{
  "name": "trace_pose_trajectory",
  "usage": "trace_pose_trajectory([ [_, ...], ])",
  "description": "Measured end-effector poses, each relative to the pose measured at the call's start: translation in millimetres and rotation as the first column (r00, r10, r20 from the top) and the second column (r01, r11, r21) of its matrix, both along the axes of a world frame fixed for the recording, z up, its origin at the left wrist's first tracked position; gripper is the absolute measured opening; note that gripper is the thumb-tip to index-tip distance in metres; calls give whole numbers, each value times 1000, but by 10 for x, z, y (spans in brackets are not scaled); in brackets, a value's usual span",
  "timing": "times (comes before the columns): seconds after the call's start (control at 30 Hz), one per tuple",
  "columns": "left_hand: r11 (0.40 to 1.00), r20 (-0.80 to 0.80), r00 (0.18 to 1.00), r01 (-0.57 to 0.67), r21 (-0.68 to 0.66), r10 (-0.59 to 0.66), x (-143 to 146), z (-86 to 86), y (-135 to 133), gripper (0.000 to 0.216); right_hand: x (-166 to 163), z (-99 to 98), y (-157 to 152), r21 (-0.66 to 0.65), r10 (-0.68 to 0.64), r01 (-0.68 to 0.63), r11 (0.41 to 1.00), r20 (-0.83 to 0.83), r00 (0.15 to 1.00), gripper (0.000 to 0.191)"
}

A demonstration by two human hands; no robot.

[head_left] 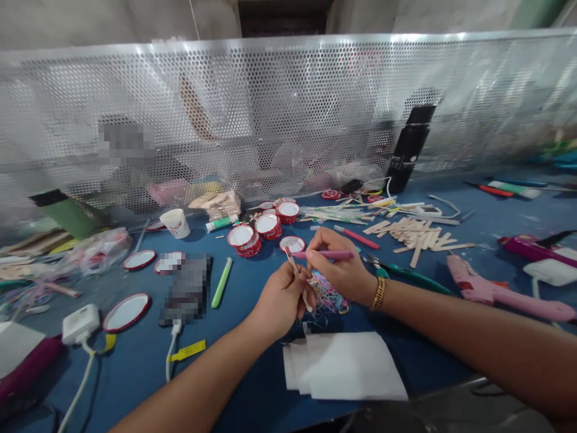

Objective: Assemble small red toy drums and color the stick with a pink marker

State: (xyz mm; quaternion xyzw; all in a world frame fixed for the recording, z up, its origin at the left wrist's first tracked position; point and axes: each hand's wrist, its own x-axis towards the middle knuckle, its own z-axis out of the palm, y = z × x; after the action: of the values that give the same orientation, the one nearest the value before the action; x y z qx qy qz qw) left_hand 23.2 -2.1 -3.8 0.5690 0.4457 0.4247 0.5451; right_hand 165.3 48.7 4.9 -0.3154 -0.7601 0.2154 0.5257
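My left hand (pixel 282 294) is closed around a thin wooden craft stick (pixel 295 267), which stands tilted with its upper end above the fingers and its lower end showing below them. In a writing grip, my right hand (pixel 336 264) pinches a pink pen (pixel 336 255). The pen's point is at the upper part of the stick; whether they touch I cannot tell. Beneath the hands lies a heap of coloured rubber bands or threads (pixel 327 294), partly hidden. A round white disc with a red rim (pixel 292 243) lies just behind, and white paper sheets (pixel 351 367) lie in front.
Red-and-white round tins (pixel 246 239) stand behind my hands. Loose craft sticks (pixel 419 234), green-handled pliers (pixel 410 273) and a pink glue gun (pixel 500 288) lie right. A phone (pixel 187 291) on a cable and a green pen (pixel 222 282) lie left. A perforated metal screen (pixel 279 120) rises behind.
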Motion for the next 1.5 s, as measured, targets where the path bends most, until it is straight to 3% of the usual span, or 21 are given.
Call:
trace_pose_trajectory([
  [0.23, 1000, -31, 999, -20, 3, 20, -19, 21, -2, 34, -10, 13, 10, 63, -35, 33, 997, 41, 999, 16],
  [0.53, 1000, -20, 1000, -7, 15, 7, -36, 19, 17, 33, -1, 20, 52, 136, -95, 82, 987, 86, 992, 18],
  [0.77, 1000, 29, 1000, 2, 14, -3, -25, 65, -12, 29, 38, 21, 52, 129, -128, 131, 983, -33, 991, 17],
  [1.07, 1000, 45, 999, -2, 21, 1, -24, 18, 7, 35, 28, 59, -67, 149, -39, 44, 988, -37, 999, 15],
  [1.5, 999, -12, 1000, 3, 34, -2, -23, 11, 11, 33, 18, 46, -36, 206, -38, 38, 978, -3, 999, 16],
])
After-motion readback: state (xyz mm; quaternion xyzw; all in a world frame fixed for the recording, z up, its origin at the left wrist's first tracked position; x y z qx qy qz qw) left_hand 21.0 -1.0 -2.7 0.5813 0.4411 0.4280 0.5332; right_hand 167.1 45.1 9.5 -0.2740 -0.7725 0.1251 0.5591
